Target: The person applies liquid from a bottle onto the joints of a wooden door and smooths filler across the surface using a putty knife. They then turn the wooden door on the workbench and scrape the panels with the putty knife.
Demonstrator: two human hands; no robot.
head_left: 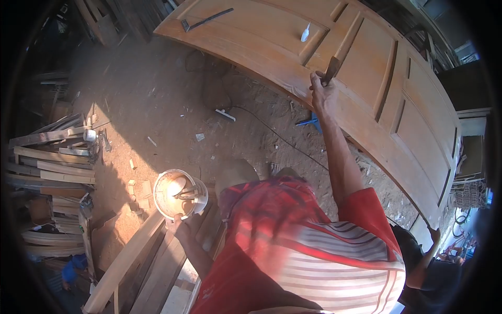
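My right hand [325,93] is closed around a flat, dark scraper-like tool [331,70], held over the near edge of a panelled wooden door [366,63]. The tool's exact kind is hard to make out. Low on the left, my left hand [179,227] grips the rim of a white bucket [163,210]. Inside the bucket are a pale round object [176,186] and some handle-like pieces [189,193]. On the door lie a small white bottle [305,33] with a pointed nozzle and a long dark tool [209,19], apart from my hands.
Long wooden boards [130,261] lie beneath the bucket. Stacked timber [57,167] fills the left side. A cable [272,131] crosses the dirt floor, with scraps and a blue object [312,122] near the door. At right, another person's hand [434,234] is at the door's edge.
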